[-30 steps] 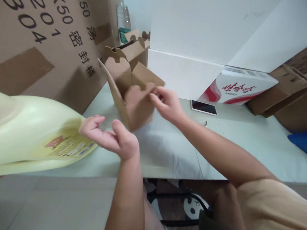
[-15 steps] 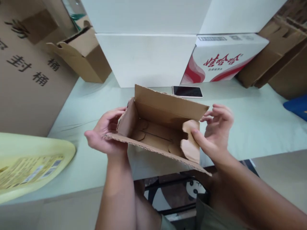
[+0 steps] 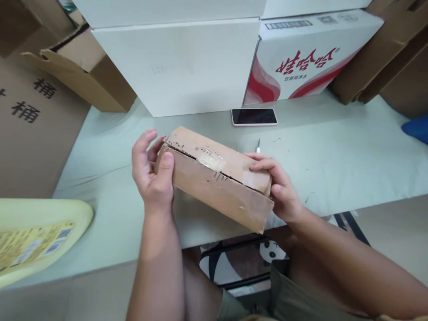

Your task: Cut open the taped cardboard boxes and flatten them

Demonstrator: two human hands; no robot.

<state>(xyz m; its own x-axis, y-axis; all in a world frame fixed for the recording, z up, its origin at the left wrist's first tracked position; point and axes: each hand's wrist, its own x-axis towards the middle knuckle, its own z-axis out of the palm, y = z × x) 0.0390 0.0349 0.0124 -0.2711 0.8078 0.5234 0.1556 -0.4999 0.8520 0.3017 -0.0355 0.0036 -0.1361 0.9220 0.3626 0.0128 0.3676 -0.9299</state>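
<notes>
Between my hands is a small brown cardboard box, tilted and turned so a side with a torn seam and a pale worn patch faces up. My left hand grips its left end, thumb on the near face and fingers behind. At the right end, my right hand is closed on the box, fingers over the top edge. Just beyond the box, a small thin tool with a dark pointed tip lies on the cloth, partly hidden by my right hand. The inside of the box is out of sight.
A phone lies on the pale green cloth. Behind it stand white cartons and a red-and-white carton. An open brown box is at back left, and a yellow container at near left.
The cardboard box has turned from open side up to seamed side up. Both hands have closed on its ends, and the pointed tool has come into sight.
</notes>
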